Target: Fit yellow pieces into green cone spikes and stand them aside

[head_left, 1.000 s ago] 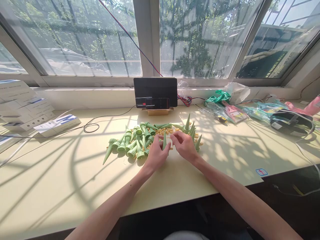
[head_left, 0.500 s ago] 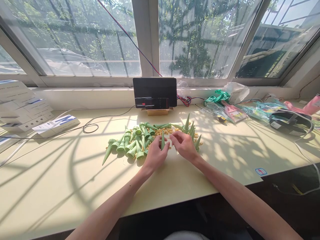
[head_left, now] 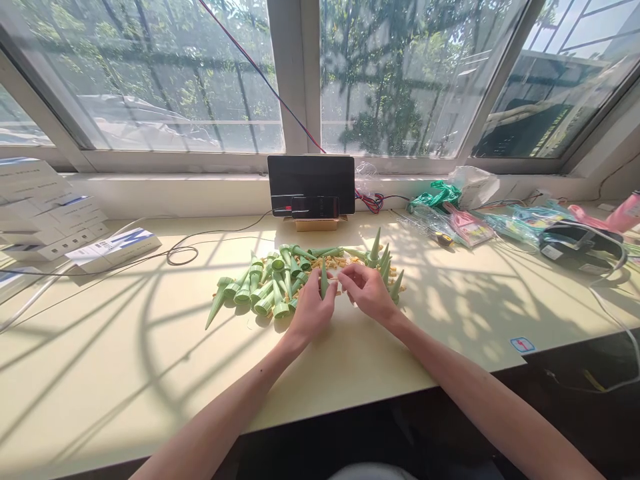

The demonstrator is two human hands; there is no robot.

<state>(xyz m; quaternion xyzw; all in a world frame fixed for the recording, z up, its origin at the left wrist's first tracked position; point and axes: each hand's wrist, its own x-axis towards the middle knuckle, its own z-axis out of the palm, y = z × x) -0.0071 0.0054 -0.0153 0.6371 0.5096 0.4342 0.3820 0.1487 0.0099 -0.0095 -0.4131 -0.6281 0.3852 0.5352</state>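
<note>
My left hand is closed around a green pointed plastic spike, which stands tip up between thumb and fingers. Just to its right, my right hand has thumb and forefinger pinched together; what they hold, if anything, is too small to make out. Several hollow green spikes with flared round collars lie heaped left of my hands. Behind my fingers are scattered small tan pieces. More green spikes stand point up beyond my right hand, partly hidden by it.
A dark tablet with a phone before it leans on a stand at the back. White boxes are stacked on the left. Plastic bags and a black strapped device lie at right. A cable crosses the left side.
My hands stay almost in place. The spike in my left hand has shifted and leaned very slightly to the left, and the right fingertips have moved a little.
</note>
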